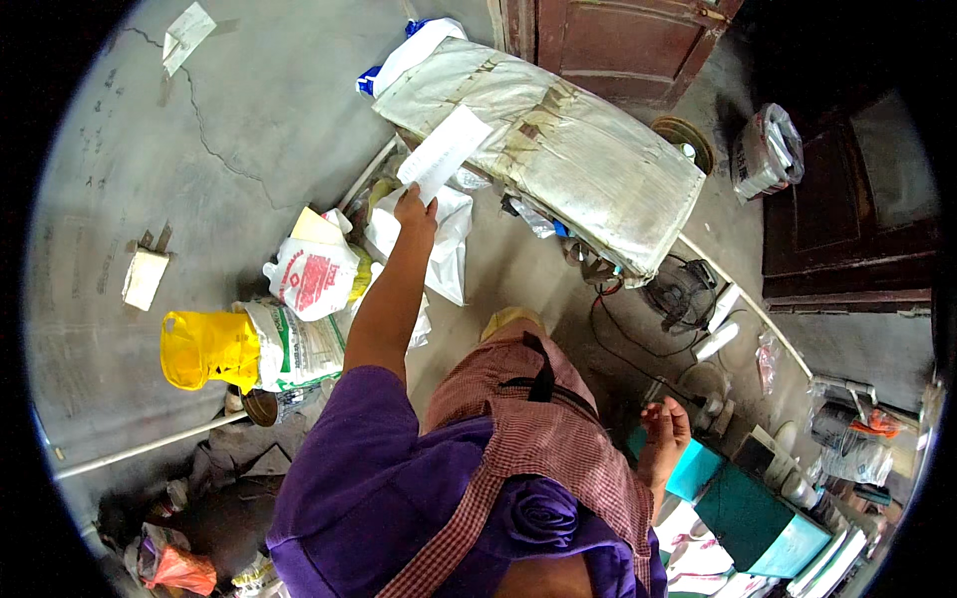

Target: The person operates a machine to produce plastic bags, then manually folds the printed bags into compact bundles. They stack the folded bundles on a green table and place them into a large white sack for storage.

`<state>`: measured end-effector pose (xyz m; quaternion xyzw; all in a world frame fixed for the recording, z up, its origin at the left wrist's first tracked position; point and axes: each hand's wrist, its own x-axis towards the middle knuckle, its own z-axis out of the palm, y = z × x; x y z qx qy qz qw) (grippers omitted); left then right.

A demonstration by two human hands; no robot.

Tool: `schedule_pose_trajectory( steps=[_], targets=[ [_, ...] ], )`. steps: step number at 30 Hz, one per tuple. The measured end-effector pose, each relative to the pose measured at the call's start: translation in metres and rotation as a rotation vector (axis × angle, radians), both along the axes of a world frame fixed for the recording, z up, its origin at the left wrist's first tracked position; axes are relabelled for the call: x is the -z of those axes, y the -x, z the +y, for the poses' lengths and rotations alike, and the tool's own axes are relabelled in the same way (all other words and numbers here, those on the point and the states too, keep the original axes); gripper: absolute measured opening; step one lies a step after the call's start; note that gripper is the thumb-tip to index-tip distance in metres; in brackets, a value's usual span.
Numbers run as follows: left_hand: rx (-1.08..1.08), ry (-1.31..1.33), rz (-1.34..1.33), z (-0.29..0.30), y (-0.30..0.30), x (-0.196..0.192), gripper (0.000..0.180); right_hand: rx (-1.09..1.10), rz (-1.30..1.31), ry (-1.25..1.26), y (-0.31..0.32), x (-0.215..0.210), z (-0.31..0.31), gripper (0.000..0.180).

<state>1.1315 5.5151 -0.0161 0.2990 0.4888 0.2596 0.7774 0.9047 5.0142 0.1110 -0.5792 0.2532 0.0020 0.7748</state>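
My left hand [416, 209] reaches far out on a straight arm, its fingers closed on the near end of a white sheet of paper [446, 151]. Beneath the hand and paper is a white plastic bag [454, 224]; the sheet's far end overlaps the edge of a bench or table under a worn, pale cover [558, 130]. Low on the right, my right hand [665, 436] is raised beside my body, fingers loosely bent and a little apart, with nothing visible in them. Nearest to it is a turquoise box [695, 468].
Left of my arm stand a white bag with red print [312, 279], a white sack [289, 349] and a yellow plastic container [204, 349]. A black fan [681, 296] and trailing cables lie on the floor to the right. Brown doors [623, 45] are at the back.
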Motion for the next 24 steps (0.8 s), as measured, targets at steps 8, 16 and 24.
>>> schedule_pose_trajectory(
  steps=[8,16,24],
  targets=[
    [-0.145,0.137,0.088,0.088,-0.14,0.064,0.031,0.161,0.155,0.094,-0.054,0.03,0.051,0.014],
    [-0.153,0.162,0.115,0.162,-0.264,0.125,0.034,0.077,0.289,0.147,-0.158,0.008,0.201,0.011],
    [-0.264,0.271,0.013,0.217,-0.325,0.188,0.037,0.091,0.474,0.24,-0.201,-0.01,0.26,0.014]
  ],
)
